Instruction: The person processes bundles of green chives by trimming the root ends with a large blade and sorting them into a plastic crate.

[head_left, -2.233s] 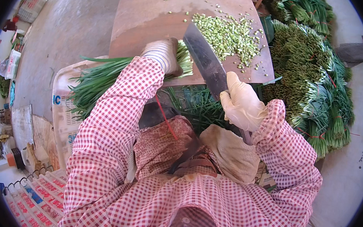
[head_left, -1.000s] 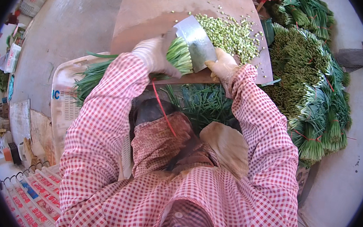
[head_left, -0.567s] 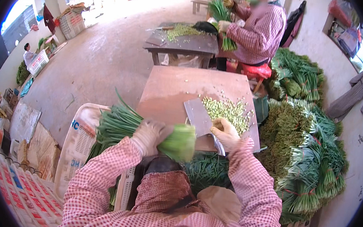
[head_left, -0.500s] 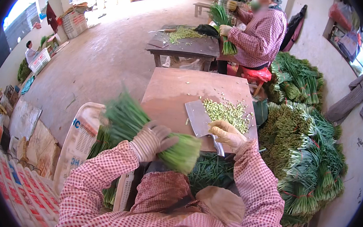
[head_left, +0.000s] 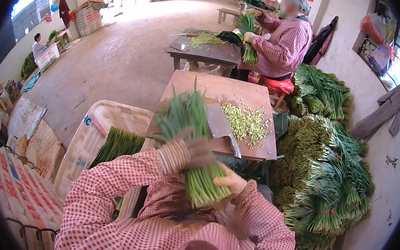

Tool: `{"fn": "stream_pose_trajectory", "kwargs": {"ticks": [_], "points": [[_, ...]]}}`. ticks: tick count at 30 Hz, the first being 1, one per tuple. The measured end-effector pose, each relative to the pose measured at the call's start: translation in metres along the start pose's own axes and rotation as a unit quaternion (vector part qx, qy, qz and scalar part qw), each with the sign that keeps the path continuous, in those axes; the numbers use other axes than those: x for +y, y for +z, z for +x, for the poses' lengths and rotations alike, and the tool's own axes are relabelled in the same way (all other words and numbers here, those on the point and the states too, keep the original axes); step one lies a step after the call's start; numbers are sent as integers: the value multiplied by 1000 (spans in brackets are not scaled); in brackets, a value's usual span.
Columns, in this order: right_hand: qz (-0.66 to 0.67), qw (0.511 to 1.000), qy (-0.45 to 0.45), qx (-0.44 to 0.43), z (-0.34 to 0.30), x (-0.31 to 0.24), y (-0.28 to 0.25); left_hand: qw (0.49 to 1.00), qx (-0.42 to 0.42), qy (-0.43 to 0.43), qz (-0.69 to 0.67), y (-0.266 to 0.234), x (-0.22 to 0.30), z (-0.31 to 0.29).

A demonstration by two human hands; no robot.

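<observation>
A thick bunch of green chives [head_left: 204, 187] is held upright in front of my chest, its leafy tops over the near edge of the wooden board [head_left: 240, 88]. My left hand [head_left: 187, 154], in a greyish glove and blurred by motion, is wrapped round the middle of the bunch. Lower down, my right hand [head_left: 231, 180], in a pale yellow glove, grips the side of the stalks close to their cut ends. On the board lies a cleaver [head_left: 220, 123], untouched, its handle toward me. Chopped stalk bits [head_left: 246, 124] are heaped beside its blade.
A white plastic crate [head_left: 98, 117] holding more chives [head_left: 118, 142] stands at my left. Tied bundles [head_left: 331, 182] are piled along the right wall. Ahead, a co-worker [head_left: 284, 44] sits with a bunch at a dark table [head_left: 200, 55]. Red-and-white sacking [head_left: 21, 181] lies at lower left.
My right hand has left the cleaver and closed on the stalks. The left hand has brought the bunch rightward and turned it from slanting to nearly upright.
</observation>
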State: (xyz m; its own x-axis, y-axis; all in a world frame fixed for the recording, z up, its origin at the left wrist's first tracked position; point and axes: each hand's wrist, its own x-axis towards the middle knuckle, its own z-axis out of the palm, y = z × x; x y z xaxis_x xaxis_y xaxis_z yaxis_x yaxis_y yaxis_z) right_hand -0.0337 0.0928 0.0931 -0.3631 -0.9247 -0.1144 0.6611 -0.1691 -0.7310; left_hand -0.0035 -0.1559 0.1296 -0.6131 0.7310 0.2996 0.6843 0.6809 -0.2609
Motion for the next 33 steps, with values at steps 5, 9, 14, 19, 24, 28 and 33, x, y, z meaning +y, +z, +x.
{"fn": "stream_pose_trajectory", "kwargs": {"ticks": [5, 9, 14, 19, 24, 28, 33], "points": [[-204, 966, -129, 92, -2, -33, 6, 792, 41, -368, -486, -22, 2, -22], [-223, 956, -117, 148, 9, -25, 32, 457, 139, -427, -767, -10, 57, -36], [-195, 937, -203, 207, 6, 16, 31, 344, 161, -306, -873, -20, 100, -1], [-240, 916, -233, 221, 9, 40, 18, 418, 166, -286, -846, 6, 103, -15], [-224, 933, -230, 161, 10, 39, 12, 439, 185, -273, -836, 38, 93, -24], [-170, 949, -227, 134, 12, 30, 5, 433, 210, -259, -837, 33, 95, -13], [-52, 966, -224, 116, 13, 43, -17, 471, 198, -259, -820, 40, 97, -14]]}}
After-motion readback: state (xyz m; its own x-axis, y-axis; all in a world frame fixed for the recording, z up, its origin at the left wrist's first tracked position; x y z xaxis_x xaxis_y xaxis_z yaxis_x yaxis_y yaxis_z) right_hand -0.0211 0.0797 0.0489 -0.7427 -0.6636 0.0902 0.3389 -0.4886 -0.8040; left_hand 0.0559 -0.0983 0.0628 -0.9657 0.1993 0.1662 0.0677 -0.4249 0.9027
